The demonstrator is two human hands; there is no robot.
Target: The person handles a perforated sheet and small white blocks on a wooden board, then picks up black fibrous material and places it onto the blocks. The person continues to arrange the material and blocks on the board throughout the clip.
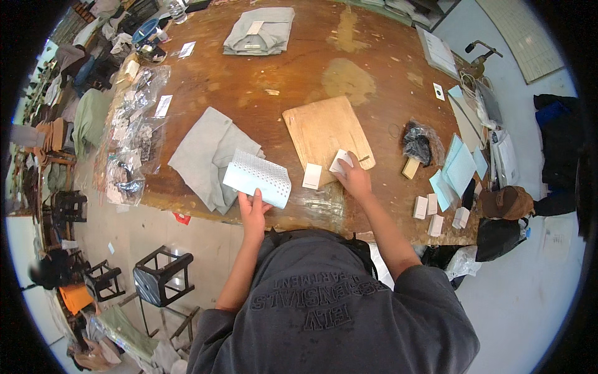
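My left hand (253,210) is closed on the lower edge of a pale blue sheet (257,177) covered in rows of small marks, perhaps stickers. The sheet curves slightly and overlaps a folded grey garment (208,153) on the table. My right hand (355,181) grips a small white card (340,161) over the front right part of a light wooden board (324,128). Another white card (312,176), possibly a stack, lies at the board's front left edge. Whether the right hand holds one card or several, I cannot tell.
Several small white stacks (435,225) sit at the table's front right, near pale blue sheets (458,167) and a bagged black bundle (418,140). A folded grey garment (268,25) lies at the far side. Clear plastic (134,140) lines the left edge; a stool (163,275) stands below.
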